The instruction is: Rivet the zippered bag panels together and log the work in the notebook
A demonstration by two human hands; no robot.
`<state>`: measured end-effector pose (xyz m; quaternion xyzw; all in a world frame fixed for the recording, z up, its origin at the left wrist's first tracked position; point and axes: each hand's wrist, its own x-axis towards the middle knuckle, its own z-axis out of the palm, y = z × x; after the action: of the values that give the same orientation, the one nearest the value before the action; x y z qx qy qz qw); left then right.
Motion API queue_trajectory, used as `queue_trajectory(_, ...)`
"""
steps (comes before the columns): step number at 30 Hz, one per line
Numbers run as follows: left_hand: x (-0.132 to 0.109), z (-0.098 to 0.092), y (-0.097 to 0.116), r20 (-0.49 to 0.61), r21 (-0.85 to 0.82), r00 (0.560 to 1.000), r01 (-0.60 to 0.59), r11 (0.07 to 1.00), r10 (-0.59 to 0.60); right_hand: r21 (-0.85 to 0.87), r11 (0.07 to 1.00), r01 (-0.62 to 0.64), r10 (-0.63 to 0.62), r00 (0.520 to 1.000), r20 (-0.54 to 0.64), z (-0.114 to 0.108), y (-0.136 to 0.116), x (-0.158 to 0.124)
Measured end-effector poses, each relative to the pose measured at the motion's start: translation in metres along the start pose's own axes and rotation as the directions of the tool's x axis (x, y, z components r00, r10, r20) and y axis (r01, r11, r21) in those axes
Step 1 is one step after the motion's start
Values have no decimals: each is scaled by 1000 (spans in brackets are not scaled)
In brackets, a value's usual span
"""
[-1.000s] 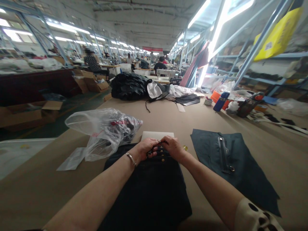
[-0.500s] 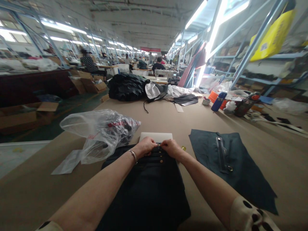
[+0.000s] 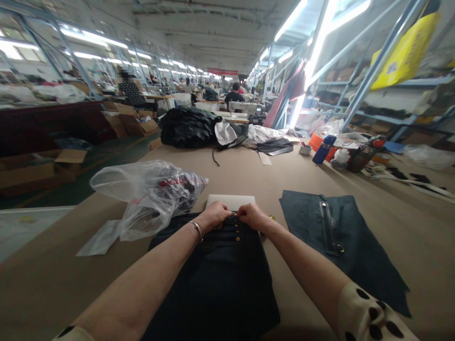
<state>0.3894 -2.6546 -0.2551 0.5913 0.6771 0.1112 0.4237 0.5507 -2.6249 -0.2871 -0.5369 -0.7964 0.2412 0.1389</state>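
On the brown table, a clear plastic bag with red print and something dark inside lies to the left, with a flat pale packet at its near side. On the right lies a dark green panel with a zipper. At the far side, a thick black bundle sits left of centre, while a blue container stands in front of an orange thing to the right. A white board shows just beyond the hands, partly hidden by them. The dark item lies flat on the near middle of the table, between bag and panel; it is smooth, almost black, with narrow bands across its far part and small gold fittings in a column. The left hand and right hand meet at its far edge, covering part of it, fingertips pinched together on a small shiny fitting.
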Motion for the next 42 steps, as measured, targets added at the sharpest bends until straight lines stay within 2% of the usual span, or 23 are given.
queue_trajectory(9, 2, -1, -6, -15, -7, 1000, -13, 1000, 13, -30, 996, 81, -80, 996, 41, 3, -1, 1)
queue_trajectory(16, 3, 0, -15, -11, -21, 1000, -19, 1000, 19, -39, 995, 93, -91, 994, 64, 4, -1, 1)
queue_trajectory(22, 6, 1, -14, -29, 2, 999, -31, 1000, 31, -74, 996, 57, -56, 998, 14, 7, -3, -1)
queue_trajectory(33, 11, 4, -14, -74, 68, 997, -29, 997, 34, -79, 997, -2, 3, 1000, 11, 6, -6, 2)
queue_trajectory(38, 14, -4, -21, -135, 88, 991, -11, 996, 23, -68, 998, -5, 6, 1000, 3, 8, -6, 1)
queue_trajectory(42, 8, -12, -25, -136, 90, 991, 4, 996, 8, -27, 1000, -6, 6, 1000, 0, 9, -6, 0)
